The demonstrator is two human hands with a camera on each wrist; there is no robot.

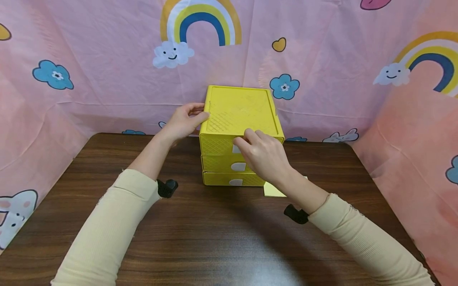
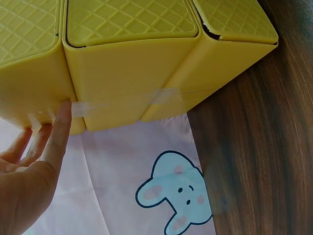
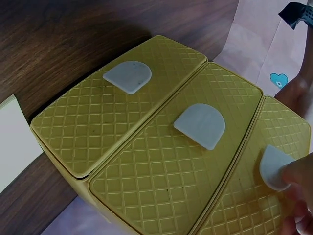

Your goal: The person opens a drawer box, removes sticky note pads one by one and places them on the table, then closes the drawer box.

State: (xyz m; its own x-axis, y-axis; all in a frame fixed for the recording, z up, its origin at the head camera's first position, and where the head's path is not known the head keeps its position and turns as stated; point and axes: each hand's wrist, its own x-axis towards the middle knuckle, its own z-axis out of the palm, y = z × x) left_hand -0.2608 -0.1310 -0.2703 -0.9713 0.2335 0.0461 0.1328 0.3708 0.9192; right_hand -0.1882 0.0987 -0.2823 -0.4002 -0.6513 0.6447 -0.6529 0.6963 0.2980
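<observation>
A yellow three-tier drawer box (image 1: 243, 107) with lattice-patterned fronts stands at the back of the table. Each front has a white rounded handle (image 3: 199, 125). My left hand (image 1: 186, 121) lies against the box's upper left side, thumb at the top edge. Its fingers (image 2: 61, 127) are extended along the side wall, near a strip of clear tape (image 2: 166, 96). In front of the top drawer, my right hand (image 1: 264, 155) has curled fingers. Its thumb and fingers pinch the top drawer's white handle (image 3: 275, 166), partly covering it. All three drawers sit closed in the stack.
A pale yellow paper pad (image 1: 273, 190) lies on the dark wooden table (image 1: 200, 230), by the box's lower right corner and below the right forearm. Pink printed cloth (image 1: 118, 51) hangs close behind the box and along both sides.
</observation>
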